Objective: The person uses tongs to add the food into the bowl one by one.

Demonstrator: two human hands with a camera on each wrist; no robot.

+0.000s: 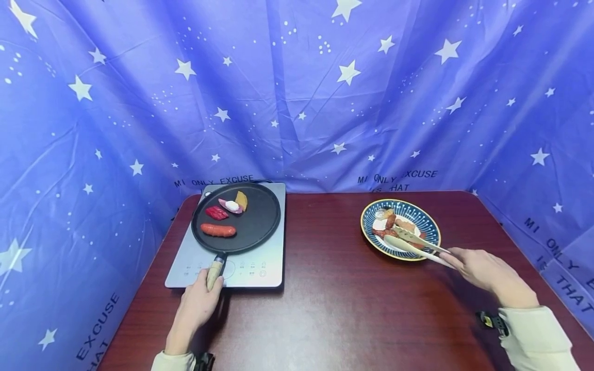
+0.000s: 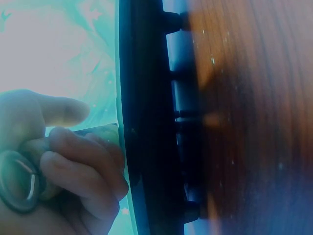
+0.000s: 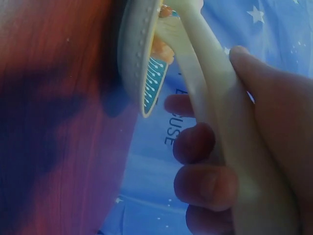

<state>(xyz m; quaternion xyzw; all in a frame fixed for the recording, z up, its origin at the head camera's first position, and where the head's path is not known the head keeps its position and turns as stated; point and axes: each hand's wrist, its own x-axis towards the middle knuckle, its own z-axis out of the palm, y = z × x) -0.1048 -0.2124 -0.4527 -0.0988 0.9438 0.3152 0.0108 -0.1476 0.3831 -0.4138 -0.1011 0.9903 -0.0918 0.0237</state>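
My left hand (image 1: 197, 304) grips the wooden-looking handle (image 1: 214, 273) of a flat black frying pan (image 1: 257, 224); its fingers curl round the handle in the left wrist view. In the pan lie a sausage (image 1: 218, 230), a red piece (image 1: 216, 212), a pink-and-white piece (image 1: 231, 206) and a yellow-brown piece (image 1: 241, 200). On the right, my right hand (image 1: 484, 273) holds cream-coloured tongs (image 3: 210, 63), fingers round one arm and thumb along the other. The tongs' tips reach into several food pieces on a blue patterned plate (image 1: 369, 238); whether they pinch one I cannot tell.
Under the pan sits a silver induction cooker (image 1: 274, 268), at the table's back left. The dark red wooden table (image 1: 320, 268) extends between cooker and plate. Blue star-printed curtains (image 1: 301, 139) surround its back and sides.
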